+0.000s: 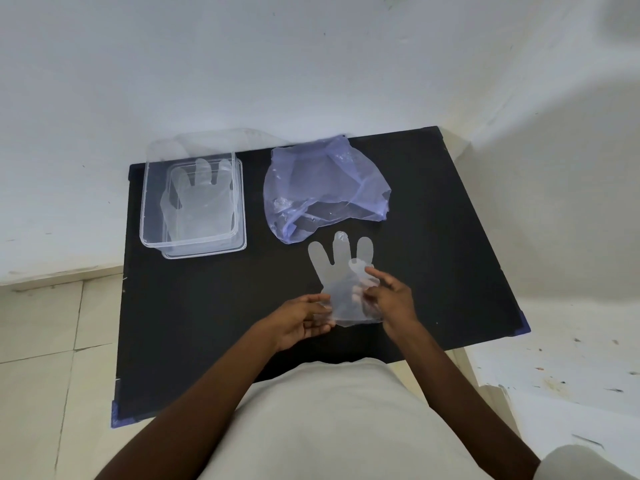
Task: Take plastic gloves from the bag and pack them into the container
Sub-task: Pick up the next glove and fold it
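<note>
A person's left hand (pixel 304 318) and right hand (pixel 389 296) each pinch the cuff end of a thin, translucent plastic glove (pixel 337 271) spread on the black surface (pixel 207 323), just in front of the crumpled blue-tinted plastic bag (pixel 322 188). The clear rectangular plastic container (pixel 194 202), to the left of the bag, already holds at least one flat glove. The film looks light and clingy, so smoothing it flat and lifting it with both grips closed on the cuff should keep it from folding on the way across.
</note>
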